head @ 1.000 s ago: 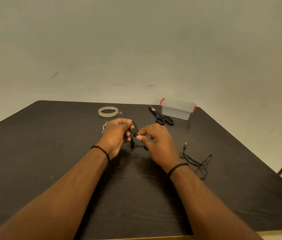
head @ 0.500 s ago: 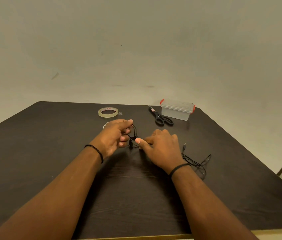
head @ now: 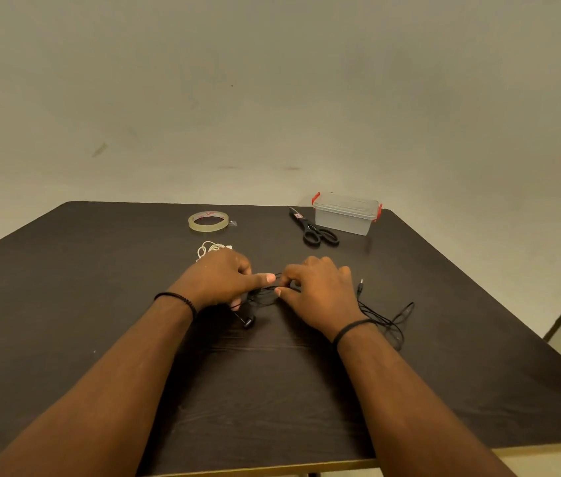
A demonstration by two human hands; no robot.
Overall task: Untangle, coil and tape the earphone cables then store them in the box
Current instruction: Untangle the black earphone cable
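Both hands pinch the black earphone cable [head: 265, 296] between them, left hand [head: 224, 280] beside right hand [head: 320, 292].

Both hands, left hand [head: 218, 278] and right hand [head: 316, 293], apparently pinching, fingers curled.

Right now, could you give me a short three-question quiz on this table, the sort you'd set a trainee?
1. True or false: the box has its lid on.
2. What lies between the tape roll and the box? A) scissors B) a pen C) a phone
3. What are the left hand and right hand both pinching?

Key:
1. True; the red clips sit at both ends of the lid.
2. A, the scissors.
3. The black earphone cable; its plug end trails to the right, and a white earphone cable lies beyond the left hand.
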